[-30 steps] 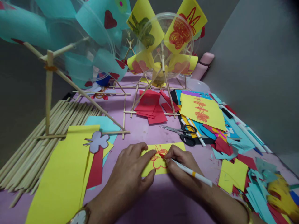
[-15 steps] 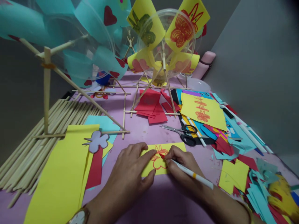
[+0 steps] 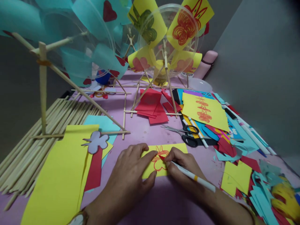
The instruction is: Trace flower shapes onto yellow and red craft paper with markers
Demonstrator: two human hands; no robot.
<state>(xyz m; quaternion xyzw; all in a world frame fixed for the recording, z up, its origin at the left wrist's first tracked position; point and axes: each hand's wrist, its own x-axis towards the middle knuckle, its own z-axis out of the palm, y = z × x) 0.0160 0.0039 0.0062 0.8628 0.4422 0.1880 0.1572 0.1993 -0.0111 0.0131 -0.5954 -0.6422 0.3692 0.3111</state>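
Sticks, pale and wooden, lie in a loose pile at the far left of my view. Over them stands a stick frame bearing a clear wheel with blue paper on it. Next to the pile I have a large yellow sheet, with a lilac butterfly cut-out lying at its upper right edge and a red paper piece just beside it.

Further right, my left hand lies palm down, thumb well apart from the forefinger; its fingers hold nothing but rest on the left part of a small yellow card. That card lies flat on the lilac tabletop, between my two hands, and carries a red butterfly drawing, its right side partly hidden from me by my fingers. Beyond it are red paper pieces, under a second wheel with yellow paper.

My right hand has its fingers pinched around a white marker, tilted, its red tip at the drawing. Past that hand I see scissors with black handles, a yellow sheet of red butterflies, a pink flask, then paper scraps at the right.
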